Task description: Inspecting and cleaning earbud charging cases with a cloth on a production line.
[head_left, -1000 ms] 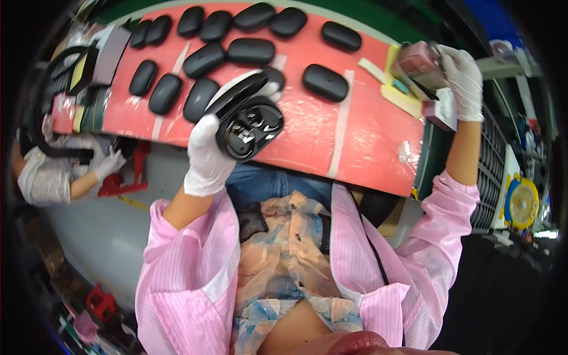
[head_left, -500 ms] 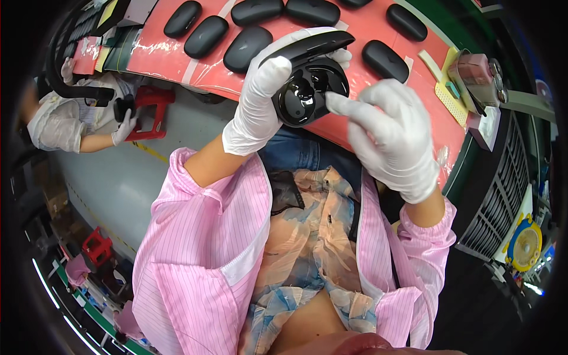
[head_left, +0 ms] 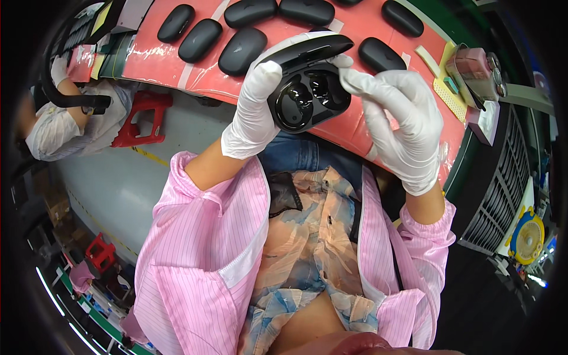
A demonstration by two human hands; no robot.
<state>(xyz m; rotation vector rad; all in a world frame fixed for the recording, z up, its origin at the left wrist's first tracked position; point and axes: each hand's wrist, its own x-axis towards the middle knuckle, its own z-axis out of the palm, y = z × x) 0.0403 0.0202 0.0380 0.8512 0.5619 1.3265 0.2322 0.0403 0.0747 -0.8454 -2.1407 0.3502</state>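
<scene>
My gloved left hand (head_left: 251, 109) grips a black earbud case (head_left: 305, 121) from its left side, with the thumb by the raised lid (head_left: 310, 50). Two glossy black earbuds sit in the case's wells, a left one (head_left: 297, 102) and a right one (head_left: 321, 87). My gloved right hand (head_left: 402, 121) is at the case's right edge. Its thumb and forefinger come together in a pinch, and I cannot make out whether anything is between them. The forefinger's tip is close to the case rim; contact is unclear.
Several closed black cases (head_left: 242, 52) lie on the pink table cover (head_left: 160, 65). At right are a yellow pad (head_left: 451, 100), clear containers (head_left: 473, 74) and a white box (head_left: 485, 121). Another person's sleeve (head_left: 56, 133) and a red stool (head_left: 148, 115) are at left. A yellow-blue fan (head_left: 528, 236) stands far right.
My right forefinger has moved up from the case's front right to its upper right edge, and the thumb has closed toward it. The earbuds now show more clearly. The other person's arm has shifted.
</scene>
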